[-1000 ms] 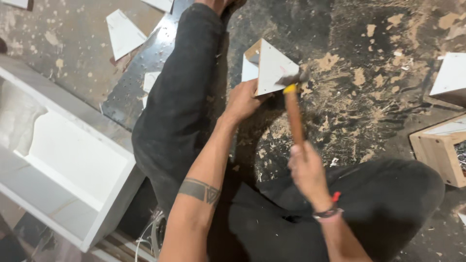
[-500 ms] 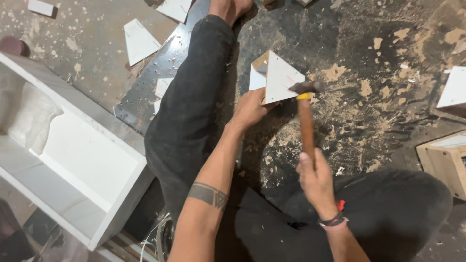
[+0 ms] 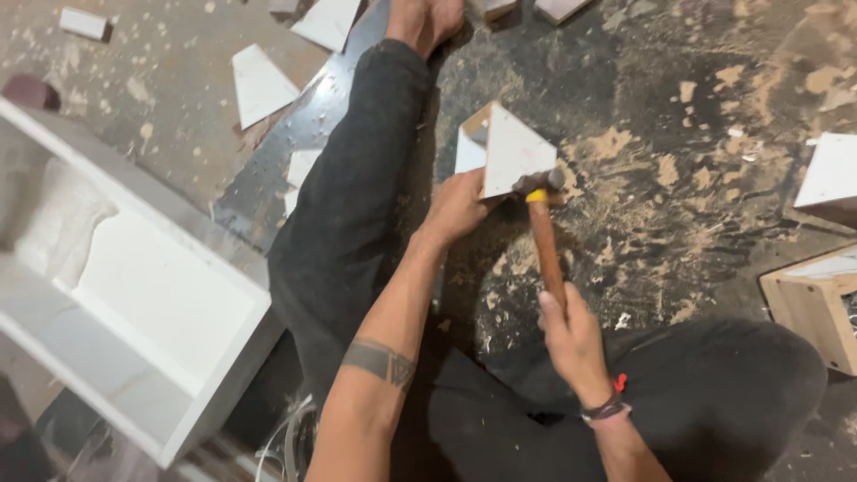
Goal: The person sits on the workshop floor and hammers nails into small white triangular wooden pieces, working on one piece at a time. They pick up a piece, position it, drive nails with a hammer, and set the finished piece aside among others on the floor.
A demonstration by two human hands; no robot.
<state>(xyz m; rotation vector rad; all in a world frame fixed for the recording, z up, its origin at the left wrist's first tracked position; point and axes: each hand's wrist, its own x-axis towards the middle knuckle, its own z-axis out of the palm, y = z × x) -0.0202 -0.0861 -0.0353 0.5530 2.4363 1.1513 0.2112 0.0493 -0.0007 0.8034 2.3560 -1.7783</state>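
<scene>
Hammer [image 3: 542,234] lowered, head seemingly touching triangular piece [image 3: 512,150]

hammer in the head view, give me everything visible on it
The hammer has a brown wooden handle, a yellow band just under the head and a dark grey metal head. It points away from the person, nearly upright in the picture, leaning slightly left. The right hand grips the handle's lower end. The head rests against the lower right edge of the white triangular wooden piece, which the left hand steadies above the sawdust-strewn dark floor.
</scene>
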